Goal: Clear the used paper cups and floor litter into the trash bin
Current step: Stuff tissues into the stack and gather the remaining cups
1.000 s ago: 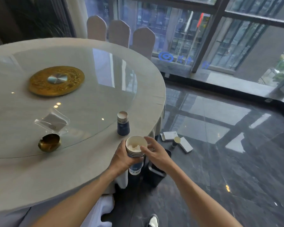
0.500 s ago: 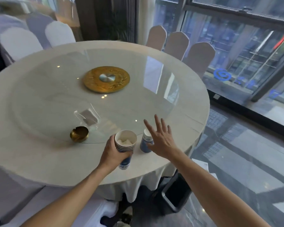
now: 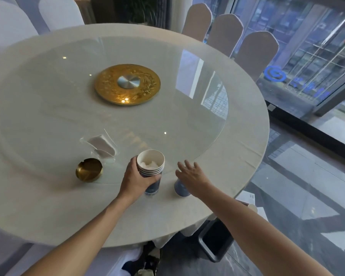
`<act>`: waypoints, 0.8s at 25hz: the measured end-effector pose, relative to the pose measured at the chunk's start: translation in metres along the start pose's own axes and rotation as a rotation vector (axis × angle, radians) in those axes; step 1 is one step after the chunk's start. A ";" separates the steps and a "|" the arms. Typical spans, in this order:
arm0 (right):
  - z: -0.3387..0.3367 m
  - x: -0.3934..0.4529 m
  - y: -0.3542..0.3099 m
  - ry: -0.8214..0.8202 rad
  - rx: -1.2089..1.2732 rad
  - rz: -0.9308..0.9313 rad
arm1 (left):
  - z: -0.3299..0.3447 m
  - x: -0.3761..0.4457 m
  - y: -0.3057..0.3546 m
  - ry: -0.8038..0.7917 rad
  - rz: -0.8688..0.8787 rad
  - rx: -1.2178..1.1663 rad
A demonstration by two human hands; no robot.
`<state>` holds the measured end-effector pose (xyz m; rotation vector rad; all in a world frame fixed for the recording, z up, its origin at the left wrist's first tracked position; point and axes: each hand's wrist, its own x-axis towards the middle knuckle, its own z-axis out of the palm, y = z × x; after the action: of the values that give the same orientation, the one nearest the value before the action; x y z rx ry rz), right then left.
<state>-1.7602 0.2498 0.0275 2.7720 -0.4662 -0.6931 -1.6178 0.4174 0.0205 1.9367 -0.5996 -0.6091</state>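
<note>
left hand (image 3: 136, 181) clenched round a nested cup stack (image 3: 150, 169), crumpled tissue inside, held just over the worktop (image 3: 48, 206) near its front edge. right hand (image 3: 191, 176) spread, released, hovering over a lone blue cup (image 3: 180, 189). step: gathering cups. next, likely: close on the lone cup, then carry all to the trash bin (image 3: 215, 242) on the floor below.

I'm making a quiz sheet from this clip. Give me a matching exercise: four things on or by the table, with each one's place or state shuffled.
1. stack of cups
2. single cup
3. brass bowl
4. trash bin

a. on the floor at the table's edge
b. under the right hand
c. gripped by the left hand
d. beside the clear napkin holder

Pairs: 1-c, 2-b, 3-d, 4-a
</note>
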 end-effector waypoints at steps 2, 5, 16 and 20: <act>-0.003 0.007 0.000 -0.042 -0.012 0.012 | 0.007 0.014 0.009 -0.025 0.001 -0.012; 0.008 0.013 0.008 -0.197 0.010 0.199 | 0.023 0.028 0.024 -0.089 0.020 -0.013; 0.082 -0.105 0.055 -0.078 0.866 0.723 | 0.097 0.051 0.085 -0.347 0.175 -0.064; 0.092 -0.142 0.045 -0.031 1.081 0.824 | 0.136 0.039 0.112 -0.445 0.264 -0.106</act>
<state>-1.9355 0.2453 0.0212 2.8716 -2.3674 -0.2805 -1.6925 0.2587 0.0619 1.5930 -1.0598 -0.8891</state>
